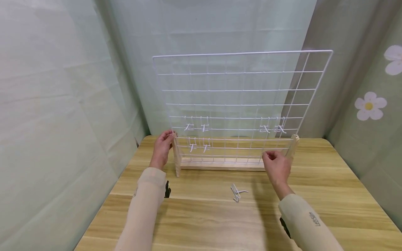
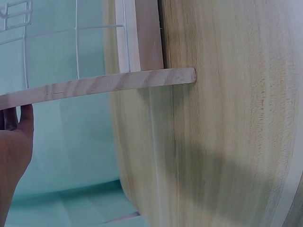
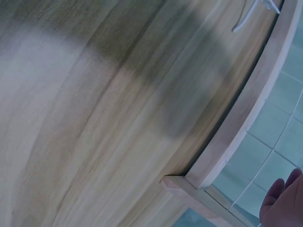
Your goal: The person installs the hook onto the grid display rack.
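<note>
A white wire grid panel (image 1: 238,90) stands upright in a pale wooden stand (image 1: 220,166). My left hand (image 1: 162,148) grips the top of the stand's left upright; in the left wrist view its fingers lie at the outer edge of that upright (image 2: 113,82). My right hand (image 1: 277,168) is before the panel's lower right, thumb and forefinger tips together; I cannot tell whether something thin is pinched there. Its curled fingers show beside the wires in the right wrist view. White wire hooks hang on the panel: upper left (image 1: 204,127), lower left (image 1: 206,147) and upper right (image 1: 265,128).
A loose white wire hook (image 1: 237,192) lies on the wood-grain table (image 1: 201,223) in front of the stand, between my forearms. Pale cloth curtains (image 1: 78,104) surround the table at the back and both sides. The stand's right upright (image 1: 294,141) is beyond my right hand.
</note>
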The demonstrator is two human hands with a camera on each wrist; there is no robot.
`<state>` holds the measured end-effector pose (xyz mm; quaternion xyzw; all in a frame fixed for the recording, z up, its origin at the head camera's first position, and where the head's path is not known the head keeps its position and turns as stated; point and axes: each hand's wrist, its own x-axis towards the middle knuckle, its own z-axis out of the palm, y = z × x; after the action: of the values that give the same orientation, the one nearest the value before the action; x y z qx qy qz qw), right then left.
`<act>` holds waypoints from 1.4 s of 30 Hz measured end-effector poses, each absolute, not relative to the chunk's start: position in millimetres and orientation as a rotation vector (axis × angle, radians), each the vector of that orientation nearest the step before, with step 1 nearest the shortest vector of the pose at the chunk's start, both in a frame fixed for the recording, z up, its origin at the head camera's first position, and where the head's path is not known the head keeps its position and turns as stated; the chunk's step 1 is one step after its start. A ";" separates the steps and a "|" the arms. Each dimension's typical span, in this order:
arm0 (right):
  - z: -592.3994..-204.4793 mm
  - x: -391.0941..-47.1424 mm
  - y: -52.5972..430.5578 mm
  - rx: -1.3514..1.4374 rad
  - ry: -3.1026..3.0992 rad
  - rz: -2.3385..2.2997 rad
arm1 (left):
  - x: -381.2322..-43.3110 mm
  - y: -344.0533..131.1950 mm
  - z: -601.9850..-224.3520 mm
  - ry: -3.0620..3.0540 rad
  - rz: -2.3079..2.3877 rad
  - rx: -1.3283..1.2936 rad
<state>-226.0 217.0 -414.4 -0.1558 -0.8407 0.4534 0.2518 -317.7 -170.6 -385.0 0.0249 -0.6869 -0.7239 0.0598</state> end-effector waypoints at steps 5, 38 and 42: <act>-419.6 -226.1 218.4 -0.350 -2.395 1.288 | -319.5 -170.2 -384.6 -2.067 -2.207 0.061; -470.8 -208.5 202.0 -0.075 -2.697 1.477 | -319.7 -169.8 -385.3 -2.039 -2.220 0.073; -478.0 -205.8 197.6 -0.057 -2.701 1.490 | -319.3 -170.3 -385.1 -2.044 -2.222 0.074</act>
<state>-205.8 197.6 -478.0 -0.0185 -0.8750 0.4829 0.0281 -319.3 -170.3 -385.1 0.0245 -0.6755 -0.7345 0.0608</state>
